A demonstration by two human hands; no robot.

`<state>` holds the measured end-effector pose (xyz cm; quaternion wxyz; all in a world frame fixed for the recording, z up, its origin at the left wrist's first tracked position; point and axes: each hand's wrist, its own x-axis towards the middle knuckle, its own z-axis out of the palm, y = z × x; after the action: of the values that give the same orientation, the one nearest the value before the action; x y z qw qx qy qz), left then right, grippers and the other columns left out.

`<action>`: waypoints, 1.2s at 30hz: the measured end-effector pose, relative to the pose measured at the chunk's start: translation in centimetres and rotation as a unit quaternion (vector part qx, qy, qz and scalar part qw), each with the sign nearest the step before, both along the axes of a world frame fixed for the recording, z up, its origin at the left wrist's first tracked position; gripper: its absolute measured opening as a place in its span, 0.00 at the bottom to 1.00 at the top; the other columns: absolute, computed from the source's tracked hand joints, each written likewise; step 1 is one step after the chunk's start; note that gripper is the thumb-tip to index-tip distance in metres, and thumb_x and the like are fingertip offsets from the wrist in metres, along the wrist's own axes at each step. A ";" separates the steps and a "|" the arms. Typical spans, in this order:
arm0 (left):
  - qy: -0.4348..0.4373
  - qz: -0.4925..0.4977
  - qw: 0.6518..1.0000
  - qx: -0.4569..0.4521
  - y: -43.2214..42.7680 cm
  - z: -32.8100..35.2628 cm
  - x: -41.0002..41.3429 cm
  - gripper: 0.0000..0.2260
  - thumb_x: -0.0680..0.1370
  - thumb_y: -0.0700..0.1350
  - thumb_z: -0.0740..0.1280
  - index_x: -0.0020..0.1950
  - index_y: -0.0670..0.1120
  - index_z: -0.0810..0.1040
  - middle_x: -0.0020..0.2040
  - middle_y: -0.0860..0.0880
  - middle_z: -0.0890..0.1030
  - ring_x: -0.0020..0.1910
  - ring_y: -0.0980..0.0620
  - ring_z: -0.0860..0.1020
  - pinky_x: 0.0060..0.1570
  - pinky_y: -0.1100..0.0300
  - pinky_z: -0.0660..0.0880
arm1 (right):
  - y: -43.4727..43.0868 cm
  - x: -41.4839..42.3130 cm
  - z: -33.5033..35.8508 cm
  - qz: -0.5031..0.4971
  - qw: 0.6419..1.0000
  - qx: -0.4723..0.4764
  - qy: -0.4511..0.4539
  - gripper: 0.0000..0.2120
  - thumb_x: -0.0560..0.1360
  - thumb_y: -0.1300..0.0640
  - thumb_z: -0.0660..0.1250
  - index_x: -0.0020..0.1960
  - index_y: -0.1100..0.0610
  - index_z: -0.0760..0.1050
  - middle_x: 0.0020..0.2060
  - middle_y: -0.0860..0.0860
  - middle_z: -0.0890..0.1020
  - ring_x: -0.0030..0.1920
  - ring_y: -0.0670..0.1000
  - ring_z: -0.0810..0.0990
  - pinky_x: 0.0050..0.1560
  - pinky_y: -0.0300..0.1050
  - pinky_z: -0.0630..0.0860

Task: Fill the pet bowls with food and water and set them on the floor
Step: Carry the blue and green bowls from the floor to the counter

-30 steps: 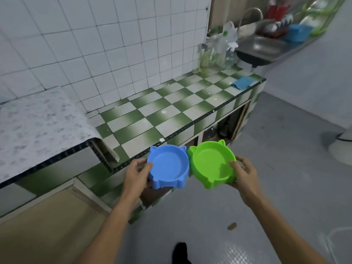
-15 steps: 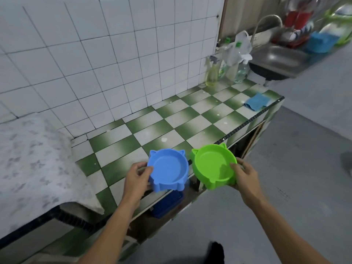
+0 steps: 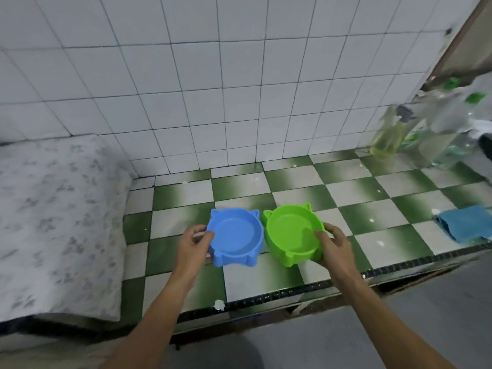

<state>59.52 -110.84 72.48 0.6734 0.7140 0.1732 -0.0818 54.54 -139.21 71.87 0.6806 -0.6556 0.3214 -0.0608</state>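
A blue cat-eared pet bowl and a green one sit side by side, low over or on the green-and-white checkered counter; whether they touch it I cannot tell. Both look empty. My left hand grips the blue bowl by its left rim, thumb on top. My right hand grips the green bowl by its right rim, thumb inside the edge.
A blue cloth lies on the counter at the right edge. Spray and plastic bottles stand in the far right corner. A flower-patterned covered surface adjoins on the left. White tiled wall behind; grey floor below.
Both bowls have moved from beyond the counter's front edge to over its middle, carried by my hands. My view has swung to face the wall squarely.
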 end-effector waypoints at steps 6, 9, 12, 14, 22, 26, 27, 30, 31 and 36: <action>0.011 0.051 0.998 0.033 -0.6 -2.4 5.1 0.08 0.79 0.43 0.68 0.58 0.45 0.75 0.51 0.46 0.82 0.48 0.46 0.83 0.40 0.47 0.83 | -0.6 7.7 -2.3 0.045 0.998 -0.021 0.026 0.11 0.79 0.57 0.65 0.61 0.53 0.74 0.51 0.59 0.82 0.47 0.59 0.82 0.44 0.61 0.83; 0.015 0.056 0.997 0.044 -0.3 -3.9 8.2 0.09 0.79 0.45 0.68 0.58 0.46 0.76 0.53 0.44 0.82 0.48 0.44 0.83 0.41 0.45 0.83 | -0.5 11.2 -3.4 0.049 0.998 -0.030 0.028 0.12 0.79 0.56 0.65 0.62 0.52 0.74 0.50 0.58 0.82 0.43 0.55 0.82 0.40 0.56 0.82; 0.019 0.051 0.998 0.041 -0.3 -5.1 11.6 0.07 0.79 0.45 0.68 0.56 0.47 0.76 0.53 0.45 0.82 0.48 0.43 0.83 0.41 0.43 0.83 | -0.5 14.4 -4.4 0.049 0.998 -0.025 0.028 0.11 0.80 0.56 0.65 0.62 0.52 0.73 0.49 0.56 0.82 0.44 0.54 0.82 0.33 0.45 0.79; 0.024 0.047 0.998 0.045 -0.4 -5.9 13.6 0.07 0.80 0.45 0.67 0.57 0.48 0.75 0.54 0.44 0.81 0.49 0.42 0.83 0.42 0.42 0.83 | -0.5 16.3 -4.9 0.047 0.998 -0.021 0.026 0.10 0.80 0.57 0.64 0.62 0.52 0.72 0.48 0.56 0.82 0.44 0.54 0.82 0.32 0.46 0.79; 0.018 0.029 0.994 0.099 -0.8 -7.9 18.9 0.07 0.80 0.46 0.66 0.58 0.48 0.75 0.53 0.47 0.80 0.48 0.47 0.82 0.43 0.44 0.83 | -0.5 21.9 -7.9 0.053 0.995 -0.071 0.037 0.14 0.80 0.56 0.65 0.65 0.53 0.72 0.53 0.59 0.81 0.49 0.55 0.80 0.50 0.54 0.81; -0.009 0.035 0.988 0.149 -1.1 -8.7 19.6 0.07 0.81 0.45 0.65 0.58 0.47 0.75 0.48 0.50 0.80 0.42 0.52 0.81 0.41 0.48 0.84 | -0.3 22.9 -8.8 0.061 0.991 -0.109 0.045 0.14 0.79 0.54 0.65 0.64 0.52 0.73 0.51 0.57 0.82 0.51 0.56 0.81 0.56 0.59 0.79; -0.020 0.034 0.985 0.167 -1.1 -8.9 19.8 0.07 0.81 0.45 0.65 0.58 0.47 0.75 0.48 0.49 0.80 0.43 0.52 0.81 0.40 0.48 0.84 | -0.2 23.1 -8.8 0.065 0.989 -0.127 0.045 0.14 0.79 0.54 0.65 0.65 0.53 0.73 0.51 0.57 0.82 0.51 0.55 0.81 0.55 0.57 0.79; -0.047 0.028 0.972 0.230 -1.3 -9.4 20.0 0.07 0.81 0.47 0.64 0.56 0.47 0.76 0.46 0.48 0.80 0.43 0.51 0.81 0.37 0.53 0.83 | -0.2 23.5 -8.8 0.086 0.976 -0.194 0.047 0.14 0.80 0.54 0.64 0.65 0.55 0.74 0.51 0.55 0.82 0.49 0.54 0.79 0.51 0.47 0.75; -0.050 0.026 0.966 0.254 -1.3 -9.5 20.1 0.08 0.81 0.48 0.63 0.57 0.46 0.76 0.47 0.48 0.80 0.44 0.51 0.81 0.34 0.58 0.81 | -0.2 23.6 -8.6 0.096 0.971 -0.213 0.050 0.15 0.80 0.54 0.64 0.65 0.56 0.74 0.50 0.54 0.81 0.48 0.54 0.78 0.50 0.45 0.73; -0.043 0.002 0.948 0.315 -1.1 -9.8 20.7 0.13 0.81 0.51 0.63 0.62 0.46 0.76 0.51 0.47 0.79 0.45 0.53 0.79 0.32 0.70 0.70 | -0.6 24.3 -8.5 0.116 0.945 -0.300 0.061 0.16 0.81 0.58 0.63 0.66 0.63 0.75 0.53 0.62 0.82 0.51 0.59 0.80 0.48 0.43 0.69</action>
<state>80.22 -111.92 62.63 0.4212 0.8921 0.1630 0.0089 78.81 -139.79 63.34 0.4338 -0.8646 0.2512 -0.0346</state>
